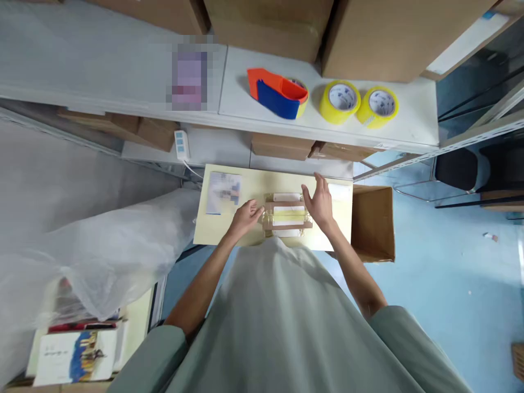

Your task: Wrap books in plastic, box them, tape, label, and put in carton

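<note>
A small flat package (285,215), brown cardboard with white labels under clear wrap, lies on a pale yellow tabletop (254,188). My left hand (246,216) rests at its left end, fingers curled against the edge. My right hand (319,203) is at its right end, fingers spread and raised, palm touching the package's side. Neither hand lifts it.
A printed sheet (223,192) lies at the table's left. An open cardboard box (372,222) stands at the right. On the white shelf (409,117) behind are an orange-blue tape dispenser (278,91) and two yellow tape rolls (339,100). Plastic sheeting (98,245) lies left.
</note>
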`<state>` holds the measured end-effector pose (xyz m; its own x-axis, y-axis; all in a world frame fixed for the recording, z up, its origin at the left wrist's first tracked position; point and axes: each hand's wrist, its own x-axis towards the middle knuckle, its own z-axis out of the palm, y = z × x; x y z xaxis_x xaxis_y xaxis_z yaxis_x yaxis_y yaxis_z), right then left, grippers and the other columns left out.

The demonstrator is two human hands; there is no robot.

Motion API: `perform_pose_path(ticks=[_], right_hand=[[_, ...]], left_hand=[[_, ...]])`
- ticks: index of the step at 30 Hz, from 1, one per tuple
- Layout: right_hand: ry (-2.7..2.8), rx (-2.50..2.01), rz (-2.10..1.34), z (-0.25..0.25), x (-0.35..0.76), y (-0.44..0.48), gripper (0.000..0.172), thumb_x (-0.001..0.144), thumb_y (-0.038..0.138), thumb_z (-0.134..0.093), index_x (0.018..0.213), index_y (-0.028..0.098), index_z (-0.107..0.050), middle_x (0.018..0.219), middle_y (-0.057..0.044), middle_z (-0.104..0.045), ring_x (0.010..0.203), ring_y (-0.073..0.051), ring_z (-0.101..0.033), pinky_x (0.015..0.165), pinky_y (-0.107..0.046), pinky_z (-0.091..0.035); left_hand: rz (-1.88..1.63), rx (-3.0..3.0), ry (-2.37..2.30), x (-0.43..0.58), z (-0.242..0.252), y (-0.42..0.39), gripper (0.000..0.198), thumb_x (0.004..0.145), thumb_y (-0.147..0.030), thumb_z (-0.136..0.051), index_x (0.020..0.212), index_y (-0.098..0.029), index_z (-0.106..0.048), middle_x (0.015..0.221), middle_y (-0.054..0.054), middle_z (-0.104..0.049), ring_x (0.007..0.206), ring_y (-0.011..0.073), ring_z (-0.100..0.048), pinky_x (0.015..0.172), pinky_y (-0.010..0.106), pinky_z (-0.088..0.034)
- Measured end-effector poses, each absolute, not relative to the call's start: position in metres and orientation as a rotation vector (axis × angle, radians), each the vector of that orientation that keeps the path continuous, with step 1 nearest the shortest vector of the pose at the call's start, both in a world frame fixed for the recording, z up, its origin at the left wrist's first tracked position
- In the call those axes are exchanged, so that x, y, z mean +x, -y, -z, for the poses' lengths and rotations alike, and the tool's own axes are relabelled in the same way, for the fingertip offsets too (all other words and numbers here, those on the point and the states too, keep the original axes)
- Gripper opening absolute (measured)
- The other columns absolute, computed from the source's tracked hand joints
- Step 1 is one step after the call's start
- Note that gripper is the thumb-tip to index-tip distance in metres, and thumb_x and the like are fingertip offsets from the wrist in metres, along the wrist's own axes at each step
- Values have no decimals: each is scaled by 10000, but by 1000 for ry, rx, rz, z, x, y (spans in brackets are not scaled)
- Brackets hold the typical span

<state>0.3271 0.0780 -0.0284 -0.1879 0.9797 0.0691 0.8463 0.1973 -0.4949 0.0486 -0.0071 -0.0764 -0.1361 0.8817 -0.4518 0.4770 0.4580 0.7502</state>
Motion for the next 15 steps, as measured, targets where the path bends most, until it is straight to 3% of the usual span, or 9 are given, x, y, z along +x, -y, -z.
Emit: perform_pose_path(ticks=[4,7,10,13,15], right_hand=[[1871,-1971,-855,101,358,-2,944,1124,803,-282,1687,54,-401,1525,-345,-662,1381,-451,-708,1102,-594,-612],[1818,-2123,-992,123,351,24,996,1103,824,-308,1717,42,-352,1609,-355,-602,1380,-469,-710,1085,-567,-618],[1759,-2213,-1009,130,341,28,1063,1069,841,-410,1757,41,-280,1603,-351,-604,1328,-474,-726,1045,-546,-617],[1629,-2210,-1079,133,342,23,1073,1058,847,-424,1748,31,-326,1276,-268,-787,1085,-399,-778,926,-460,-613],[1567,-2136,-1134,134,350,22,980,1077,840,-353,1674,75,-487,1012,-150,-807,894,-312,-744,829,-376,-580]], left_hand=[[-271,1204,-1827,75,102,31,311,1040,-476,-693,1203,-218,-752,1301,155,-830,1233,337,-796,1043,388,-603],[-141,1295,-1964,97,111,36,420,1070,-601,-626,1141,-210,-761,1122,182,-842,1150,388,-798,966,413,-580],[-82,1289,-2060,111,121,34,545,1000,-717,-673,1131,-193,-749,1057,207,-831,1083,423,-785,879,422,-563],[-88,1250,-2073,111,131,32,527,937,-734,-728,1000,-210,-720,995,182,-817,999,398,-769,818,398,-531],[-160,1230,-2017,103,136,31,475,955,-701,-691,871,-233,-670,896,126,-785,908,337,-745,769,363,-493]])
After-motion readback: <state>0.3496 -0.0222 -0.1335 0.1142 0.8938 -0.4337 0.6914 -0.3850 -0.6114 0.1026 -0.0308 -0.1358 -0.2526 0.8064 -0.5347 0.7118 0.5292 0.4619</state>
